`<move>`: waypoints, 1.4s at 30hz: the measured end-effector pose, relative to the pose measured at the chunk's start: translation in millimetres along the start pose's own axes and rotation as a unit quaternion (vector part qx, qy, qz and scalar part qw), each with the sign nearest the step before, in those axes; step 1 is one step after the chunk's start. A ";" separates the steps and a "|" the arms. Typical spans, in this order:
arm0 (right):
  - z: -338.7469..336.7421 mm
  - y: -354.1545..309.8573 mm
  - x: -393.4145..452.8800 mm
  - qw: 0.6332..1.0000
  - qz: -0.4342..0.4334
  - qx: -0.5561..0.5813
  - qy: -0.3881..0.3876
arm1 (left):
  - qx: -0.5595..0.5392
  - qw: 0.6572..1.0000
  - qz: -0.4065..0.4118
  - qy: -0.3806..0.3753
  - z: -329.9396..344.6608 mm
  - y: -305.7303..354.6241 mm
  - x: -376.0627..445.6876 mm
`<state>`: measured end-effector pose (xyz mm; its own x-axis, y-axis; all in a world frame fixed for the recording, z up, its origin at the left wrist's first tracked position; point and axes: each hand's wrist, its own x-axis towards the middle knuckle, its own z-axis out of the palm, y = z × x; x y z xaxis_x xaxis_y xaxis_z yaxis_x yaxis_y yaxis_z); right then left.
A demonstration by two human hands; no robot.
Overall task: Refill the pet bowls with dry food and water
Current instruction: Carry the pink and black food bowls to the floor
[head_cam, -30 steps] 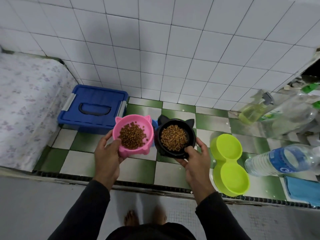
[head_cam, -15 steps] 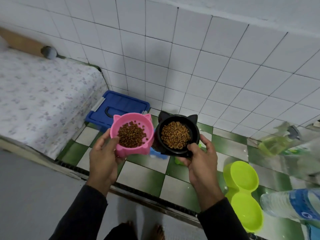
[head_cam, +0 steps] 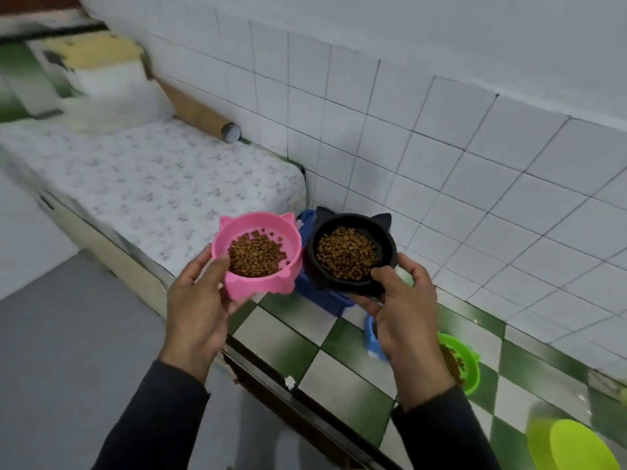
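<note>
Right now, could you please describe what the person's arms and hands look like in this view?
Both arms wear long, dark charcoal sleeves ending at the wrists, plain and without markings. The left hand and right hand are bare: no gloves, rings, watch or bracelets are visible.

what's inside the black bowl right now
Brown dry kibble fills the middle of the black bowl, held by the right hand. The bowl's bottom is covered by it.

Five bowls – pink bowl (head_cam: 257,254), black bowl (head_cam: 351,254), blue bowl (head_cam: 369,337), green bowl (head_cam: 466,364), lime bowl (head_cam: 573,446)

wall (head_cam: 441,137): white tile | floor (head_cam: 342,368): green-white checks | floral mattress (head_cam: 152,184)
</note>
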<state>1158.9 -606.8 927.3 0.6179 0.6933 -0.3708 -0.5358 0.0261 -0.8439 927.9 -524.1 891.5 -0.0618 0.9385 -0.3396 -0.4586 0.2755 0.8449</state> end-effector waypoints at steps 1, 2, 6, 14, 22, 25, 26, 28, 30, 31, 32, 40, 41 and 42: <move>19.2 4.9 -0.9 1.000 0.001 0.001 -0.016 | -0.005 1.000 0.007 0.008 -10.2 14.3 7.6; 34.6 8.3 -1.9 1.000 0.001 0.002 -0.031 | -0.008 1.000 0.013 0.015 -18.0 25.6 13.8; 100.7 26.6 -5.0 0.996 0.004 -0.005 -0.084 | -0.018 0.998 0.043 0.037 -53.8 74.3 38.8; 236.8 75.3 -18.4 0.985 0.011 -0.034 -0.171 | -0.036 0.988 0.106 0.106 -139.8 162.5 84.4; 361.1 139.2 -39.3 0.963 0.048 -0.056 -0.258 | -0.054 0.968 0.145 0.197 -239.8 222.4 120.5; 403.1 162.8 -46.4 0.954 0.063 -0.071 -0.284 | -0.069 0.958 0.155 0.232 -273.8 240.1 132.5; 417.7 171.1 -48.7 0.950 0.070 -0.077 -0.293 | -0.076 0.953 0.159 0.245 -285.4 245.6 136.2; 446.8 188.3 -53.1 0.942 0.086 -0.089 -0.313 | -0.088 0.944 0.166 0.272 -308.2 256.1 144.3; 475.8 206.6 -56.7 0.931 0.103 -0.096 -0.337 | -0.099 0.933 0.171 0.300 -331.1 266.2 153.1; 490.4 215.7 -57.9 0.925 0.109 -0.098 -0.349 | -0.105 0.928 0.173 0.313 -342.0 271.5 158.3; 505.6 224.8 -58.7 0.920 0.116 -0.102 -0.359 | -0.109 0.923 0.176 0.325 -352.8 277.1 164.1; 635.6 287.6 -56.0 0.886 0.178 -0.147 -0.401 | -0.128 0.886 0.201 0.398 -416.8 331.4 223.4; 651.1 294.7 -55.1 0.882 0.183 -0.153 -0.407 | -0.128 0.882 0.203 0.405 -423.8 339.1 231.9; 666.4 301.5 -54.3 0.877 0.190 -0.155 -0.414 | -0.130 0.879 0.207 0.410 -430.2 346.7 240.4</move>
<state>580.4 -156.6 951.4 -0.2687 0.8982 -0.3479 -0.3503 -0.4276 -0.8333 372.7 -292.4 924.9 -0.8399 0.4525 -0.2996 -0.4269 -0.2100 0.8796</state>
